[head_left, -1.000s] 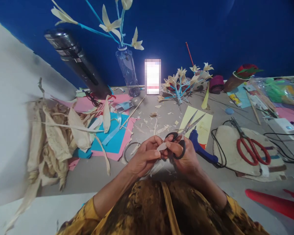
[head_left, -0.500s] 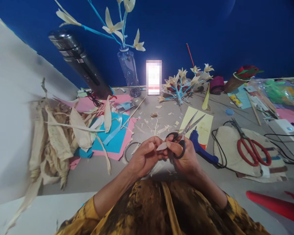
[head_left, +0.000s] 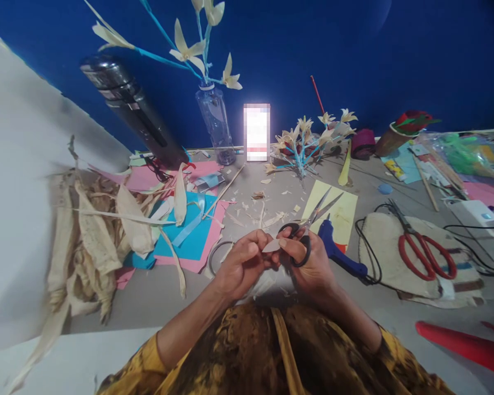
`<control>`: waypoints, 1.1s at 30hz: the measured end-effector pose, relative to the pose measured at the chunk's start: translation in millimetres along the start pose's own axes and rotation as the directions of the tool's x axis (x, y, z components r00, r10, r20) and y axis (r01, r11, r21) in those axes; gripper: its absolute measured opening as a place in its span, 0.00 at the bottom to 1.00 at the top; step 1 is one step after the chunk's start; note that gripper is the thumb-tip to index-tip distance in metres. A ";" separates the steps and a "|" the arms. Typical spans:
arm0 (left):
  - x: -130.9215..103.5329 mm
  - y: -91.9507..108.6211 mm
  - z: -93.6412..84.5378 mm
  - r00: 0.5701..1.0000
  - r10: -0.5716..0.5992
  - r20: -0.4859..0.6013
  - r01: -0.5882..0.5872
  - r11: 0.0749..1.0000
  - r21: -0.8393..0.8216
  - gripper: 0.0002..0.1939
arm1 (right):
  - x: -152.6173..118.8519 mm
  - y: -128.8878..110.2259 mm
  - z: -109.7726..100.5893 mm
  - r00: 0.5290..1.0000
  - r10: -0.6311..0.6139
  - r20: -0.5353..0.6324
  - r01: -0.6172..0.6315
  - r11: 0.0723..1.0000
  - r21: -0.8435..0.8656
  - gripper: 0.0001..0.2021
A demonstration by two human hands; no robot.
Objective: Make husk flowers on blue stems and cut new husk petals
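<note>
In the head view a pale, pointed, petal-shaped piece of dry husk [head_left: 272, 246] lies between my two hands. My right hand [head_left: 313, 260] presses its thumb on the piece's right end. Black-handled scissors [head_left: 309, 222] hang on the same hand, fingers through the loops, blades apart and pointing up to the right. My left hand [head_left: 243, 259] has curled fingers against the piece's left end; its fingertips are partly hidden. Husk scraps [head_left: 278, 216] litter the table [head_left: 247, 186] just beyond. A blue glue gun [head_left: 340, 252] rests right of my right hand.
Dry corn husks [head_left: 94, 230] pile up at left beside blue paper [head_left: 193, 236]. Behind stand a dark flask [head_left: 144, 115], a clear bottle [head_left: 216, 120] with husk flowers and a lit phone [head_left: 257, 131]. Red-handled scissors [head_left: 424, 252] lie on a cloth [head_left: 379, 236] at right.
The husk piece has tilted slightly flatter between the fingers. My hands have otherwise kept their places, and the camera view has shifted a little.
</note>
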State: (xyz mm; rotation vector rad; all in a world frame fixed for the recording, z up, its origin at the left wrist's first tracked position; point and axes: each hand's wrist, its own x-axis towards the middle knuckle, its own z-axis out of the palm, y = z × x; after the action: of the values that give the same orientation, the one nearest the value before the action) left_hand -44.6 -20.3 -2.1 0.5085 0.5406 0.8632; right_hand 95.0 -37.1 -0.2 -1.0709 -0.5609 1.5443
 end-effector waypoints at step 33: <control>21.0 18.9 -3.4 0.968 -0.031 -0.249 0.080 0.979 0.190 0.20 | 31.2 -13.0 14.6 0.986 -0.049 -0.162 0.012 0.976 -0.218 0.15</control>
State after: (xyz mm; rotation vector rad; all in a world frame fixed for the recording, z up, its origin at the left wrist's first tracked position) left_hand -46.1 7.8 2.0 0.5688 0.8711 0.8271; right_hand 90.1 -1.4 7.1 -1.3379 -0.6371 1.3734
